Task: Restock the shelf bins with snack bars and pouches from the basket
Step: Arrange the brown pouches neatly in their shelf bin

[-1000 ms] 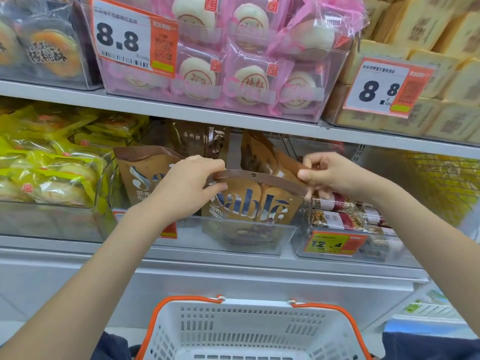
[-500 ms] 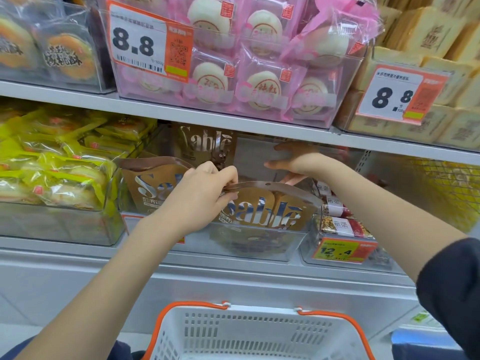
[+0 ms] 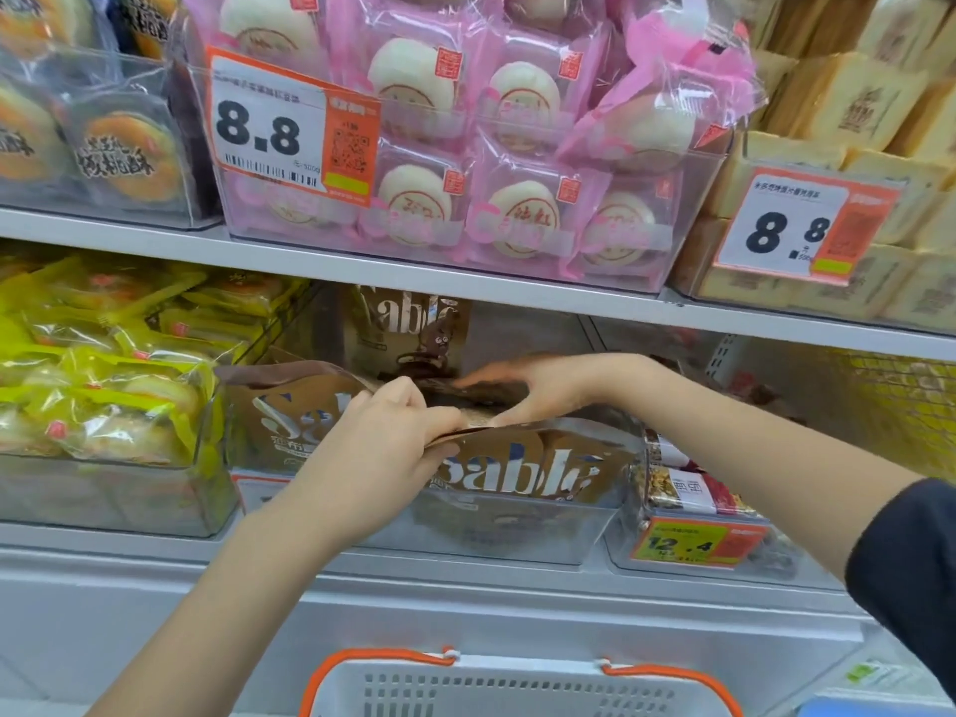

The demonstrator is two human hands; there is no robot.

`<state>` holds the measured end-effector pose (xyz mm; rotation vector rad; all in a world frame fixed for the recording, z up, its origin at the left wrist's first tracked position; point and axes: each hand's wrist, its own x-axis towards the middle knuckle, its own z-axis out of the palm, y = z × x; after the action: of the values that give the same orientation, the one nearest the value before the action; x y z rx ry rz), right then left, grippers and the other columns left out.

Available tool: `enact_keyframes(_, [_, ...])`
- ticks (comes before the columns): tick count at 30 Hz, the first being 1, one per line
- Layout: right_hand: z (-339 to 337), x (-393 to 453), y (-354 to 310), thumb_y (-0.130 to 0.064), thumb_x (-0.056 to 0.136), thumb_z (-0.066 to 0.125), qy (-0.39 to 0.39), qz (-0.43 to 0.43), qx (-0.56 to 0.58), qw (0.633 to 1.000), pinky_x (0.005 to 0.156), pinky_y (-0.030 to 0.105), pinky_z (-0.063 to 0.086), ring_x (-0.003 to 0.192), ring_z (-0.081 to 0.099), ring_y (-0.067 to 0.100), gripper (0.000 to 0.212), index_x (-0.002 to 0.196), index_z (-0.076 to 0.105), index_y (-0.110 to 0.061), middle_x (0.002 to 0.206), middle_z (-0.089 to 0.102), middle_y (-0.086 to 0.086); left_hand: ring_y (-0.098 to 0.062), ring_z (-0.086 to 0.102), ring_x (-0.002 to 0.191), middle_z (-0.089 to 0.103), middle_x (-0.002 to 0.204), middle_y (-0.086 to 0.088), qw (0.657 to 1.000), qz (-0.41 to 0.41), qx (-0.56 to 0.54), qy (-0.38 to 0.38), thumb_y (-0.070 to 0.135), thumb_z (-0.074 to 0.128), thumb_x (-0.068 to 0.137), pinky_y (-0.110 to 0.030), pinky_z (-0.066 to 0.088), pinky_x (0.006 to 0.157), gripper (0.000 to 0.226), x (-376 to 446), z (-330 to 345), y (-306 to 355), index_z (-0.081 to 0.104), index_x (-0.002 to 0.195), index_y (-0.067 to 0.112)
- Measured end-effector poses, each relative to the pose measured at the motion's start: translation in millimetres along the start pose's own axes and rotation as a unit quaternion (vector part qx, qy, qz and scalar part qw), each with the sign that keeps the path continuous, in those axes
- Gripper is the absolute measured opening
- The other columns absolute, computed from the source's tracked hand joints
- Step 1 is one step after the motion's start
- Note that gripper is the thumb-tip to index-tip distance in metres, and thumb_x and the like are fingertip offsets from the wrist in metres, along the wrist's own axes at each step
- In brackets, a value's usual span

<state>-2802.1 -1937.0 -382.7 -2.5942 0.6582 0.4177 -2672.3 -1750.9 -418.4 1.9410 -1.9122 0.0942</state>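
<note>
The left hand (image 3: 393,447) pinches the top edge of the front brown pouch (image 3: 522,468), which stands in the clear bin (image 3: 507,535) on the lower shelf. The pouch's long axis runs from 9 to 3 o'clock. The right hand (image 3: 538,390), fingers straight, reaches behind that pouch and touches the packs there, toward 1 o'clock of the left hand. Both hands sit at the pouch; the left alone grips it. The basket (image 3: 517,685) waits at 6 o'clock, contents hidden.
</note>
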Motion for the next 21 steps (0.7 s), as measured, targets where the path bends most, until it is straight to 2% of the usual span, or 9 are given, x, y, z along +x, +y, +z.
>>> enact_keyframes(3, [9,9,4,-0.048,0.092,0.055,0.039,-0.018,-0.014,0.999,0.104,0.018,0.022,0.137,0.030,0.007,0.063,0.147,0.030,-0.032,0.153,0.031,-0.011,-0.021,0.045,0.090,0.038,0.090,0.005,1.000,0.003,-0.013,0.013,0.033,0.048,0.095,-0.030,0.035,0.083,0.031,-1,1,1,0.054,0.123,0.045])
enact_keyframes(7, [14,28,12,-0.054,0.094,0.047,0.087,-0.026,-0.074,0.993,0.095,0.024,0.036,0.128,0.045,0.016,0.055,0.145,0.031,-0.038,0.146,0.043,-0.007,-0.017,0.039,0.087,0.035,0.089,0.009,1.000,-0.009,-0.018,0.016,0.035,0.044,0.097,-0.024,0.028,0.074,0.031,-2,0,4,0.051,0.123,0.049])
enact_keyframes(9, [14,36,11,-0.048,0.098,0.043,0.119,-0.031,-0.144,0.982,0.082,0.026,0.042,0.114,0.054,0.020,0.044,0.140,0.038,-0.037,0.132,0.055,-0.003,-0.015,0.036,0.083,0.034,0.087,0.010,0.999,0.000,-0.026,0.030,0.034,0.045,0.097,-0.022,0.026,0.069,0.026,-2,0,5,0.056,0.119,0.043])
enact_keyframes(11, [13,42,11,-0.037,0.101,0.040,0.149,-0.045,-0.178,0.972,0.068,0.027,0.040,0.099,0.060,0.022,0.026,0.123,0.053,-0.029,0.103,0.059,-0.003,-0.011,0.033,0.078,0.034,0.085,0.010,0.998,0.011,-0.043,0.048,0.032,0.048,0.096,-0.019,0.025,0.068,0.024,-2,0,6,0.060,0.115,0.038])
enact_keyframes(13, [10,44,16,-0.028,0.101,0.041,0.193,-0.033,-0.135,0.971,0.069,0.026,0.036,0.096,0.060,0.023,0.018,0.106,0.059,-0.024,0.094,0.057,-0.004,-0.007,0.032,0.074,0.037,0.082,0.008,0.997,0.027,-0.039,0.063,0.028,0.055,0.094,-0.022,0.028,0.066,0.020,-3,1,5,0.064,0.110,0.035])
enact_keyframes(15, [1,43,27,-0.028,0.101,0.044,0.285,0.003,-0.044,0.958,0.082,0.026,0.039,0.106,0.057,0.023,0.025,0.116,0.061,-0.017,0.109,0.061,0.002,-0.001,0.030,0.065,0.042,0.073,0.008,0.996,0.057,-0.011,0.067,0.020,0.069,0.084,-0.017,0.028,0.058,0.016,-1,2,2,0.068,0.095,0.031])
enact_keyframes(17, [-11,37,39,-0.031,0.100,0.045,0.353,0.070,0.041,0.932,0.093,0.027,0.038,0.114,0.056,0.026,0.033,0.123,0.058,-0.011,0.122,0.061,0.009,0.007,0.025,0.062,0.043,0.065,0.007,0.995,0.064,-0.023,0.068,0.015,0.078,0.072,-0.010,0.025,0.061,0.020,0,4,-1,0.069,0.085,0.028])
enact_keyframes(19, [-19,31,56,-0.032,0.100,0.045,0.334,0.111,0.129,0.927,0.097,0.028,0.037,0.114,0.055,0.024,0.032,0.124,0.057,-0.015,0.122,0.061,0.006,0.007,0.025,0.061,0.043,0.065,0.006,0.996,0.063,-0.032,0.061,0.014,0.081,0.070,-0.012,0.027,0.057,0.023,-1,6,-4,0.069,0.084,0.028])
enact_keyframes(21, [-21,29,66,-0.031,0.097,0.052,0.327,0.087,0.225,0.914,0.100,0.035,0.042,0.104,0.059,0.017,0.016,0.110,0.062,-0.029,0.109,0.064,-0.004,0.006,0.024,0.060,0.043,0.065,0.006,0.995,0.061,-0.028,0.069,0.014,0.082,0.069,-0.017,0.030,0.052,0.024,-1,6,-4,0.069,0.083,0.028])
